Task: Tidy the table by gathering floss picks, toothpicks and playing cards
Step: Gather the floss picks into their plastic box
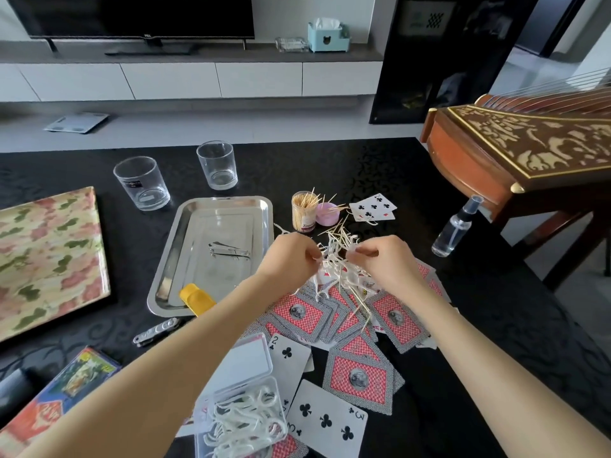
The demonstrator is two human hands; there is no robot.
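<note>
Left hand [291, 259], right hand [383, 262] pinching tangled floss picks [334, 272], tray [268, 223] rim just left

A black patterned table [363, 166] fills the foreground. Beyond its far edge, pale grey floor [231, 123] carries a flat bathroom scale [76, 122]. A low white cabinet [258, 79] with a grey top runs along the light wall [281, 14] and bears a dark television [132, 14] and a blue tissue box [328, 36]. A tall black cabinet [446, 61] stands at its right. A carved wooden zither [529, 143] sits off the table's right edge. Soft daylight.
</note>
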